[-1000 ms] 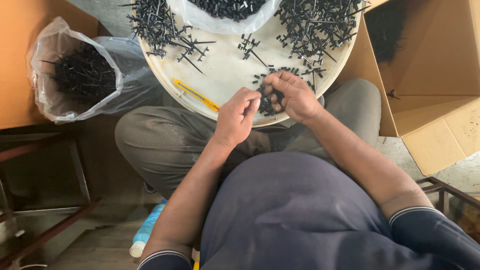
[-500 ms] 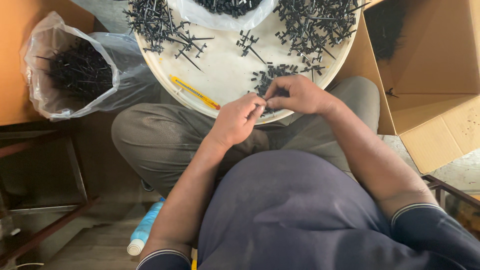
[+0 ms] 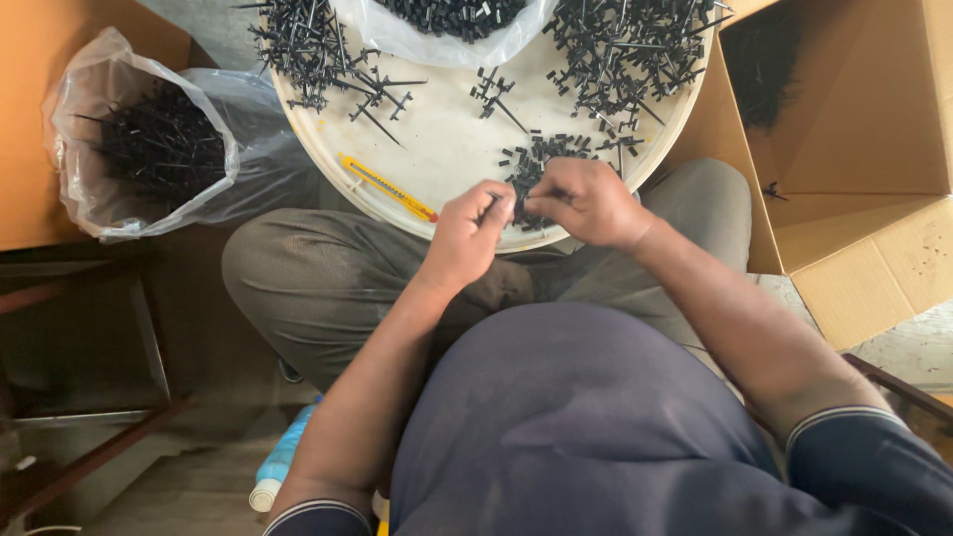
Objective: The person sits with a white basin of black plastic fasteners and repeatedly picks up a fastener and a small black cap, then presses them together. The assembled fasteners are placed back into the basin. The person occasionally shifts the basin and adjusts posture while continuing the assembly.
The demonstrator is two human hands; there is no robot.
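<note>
Both hands meet at the near edge of the round white tray point(image 3: 447, 149) resting on the person's lap. The left hand point(image 3: 467, 238) and the right hand point(image 3: 586, 203) are each pinched narrow, fingertips together on a small black plastic piece point(image 3: 514, 203) held between them. Just beyond the right hand lies a little heap of short black pieces point(image 3: 541, 159); farther off are tangles of long black stems point(image 3: 625, 50). A yellow utility knife point(image 3: 387, 187) lies just left of the left hand. The work sits right at the rim, so I'd judge a slipped piece could drop off the tray into the lap or onto the floor.
</note>
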